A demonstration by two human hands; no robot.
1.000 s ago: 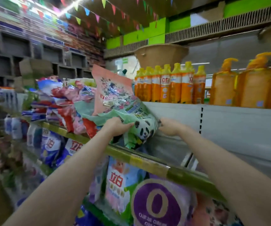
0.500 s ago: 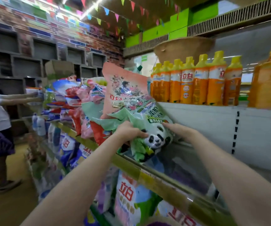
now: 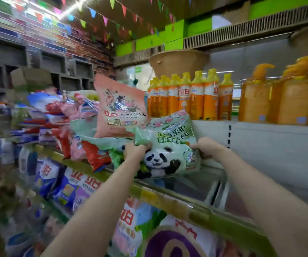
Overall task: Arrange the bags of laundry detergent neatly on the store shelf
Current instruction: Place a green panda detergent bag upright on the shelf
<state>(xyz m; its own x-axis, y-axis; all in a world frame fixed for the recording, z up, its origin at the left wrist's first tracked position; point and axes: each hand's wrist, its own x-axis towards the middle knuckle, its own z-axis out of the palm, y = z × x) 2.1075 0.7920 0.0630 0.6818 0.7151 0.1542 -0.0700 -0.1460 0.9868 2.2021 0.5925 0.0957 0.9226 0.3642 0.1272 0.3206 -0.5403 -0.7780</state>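
Hands grip one green bag (image 3: 169, 145) (panda printed on its front) above the shelf (image 3: 168, 198): left hand (image 3: 135, 151) clutches its 9 o'clock edge, right hand (image 3: 204, 146) its 3 o'clock edge. At 11 o'clock, a pink bag (image 3: 119, 108) leans upright, touching it.

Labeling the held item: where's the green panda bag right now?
Head view, centre: the green panda bag is held between the left hand and right hand, just above the shelf, below and right of the pink bag.
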